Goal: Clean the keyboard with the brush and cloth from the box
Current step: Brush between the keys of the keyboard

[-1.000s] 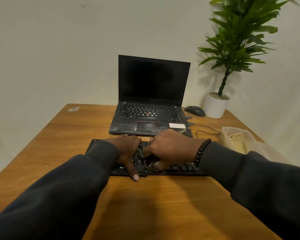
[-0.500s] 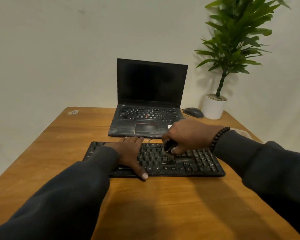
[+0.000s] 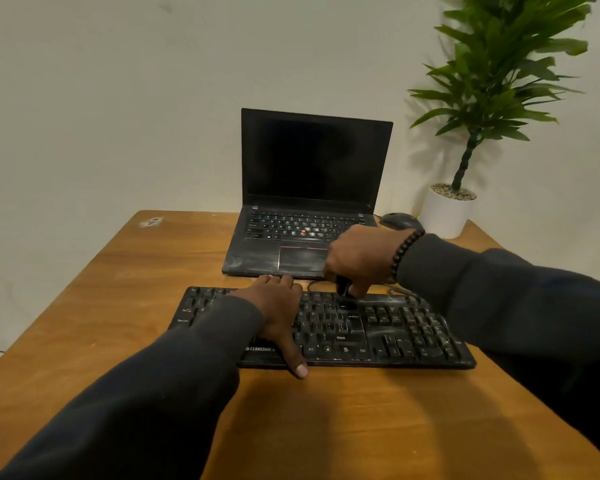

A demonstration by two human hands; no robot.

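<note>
Keyboard (image 3: 388, 327): near the table's (image 3: 118, 289) front edge. Left hand (image 3: 278, 306): flat, fingers straight, pressing its left half. Right hand (image 3: 361, 258): curled around a dark item, probably the brush (image 3: 343, 287), at the keyboard's far edge.

Dim warm light, wide-angle edge distortion

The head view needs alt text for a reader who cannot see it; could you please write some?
A person's right hand grips a small dark brush against the far edge of a black keyboard while the left hand rests flat on its keys. An open laptop stands behind on the wooden table.
</note>
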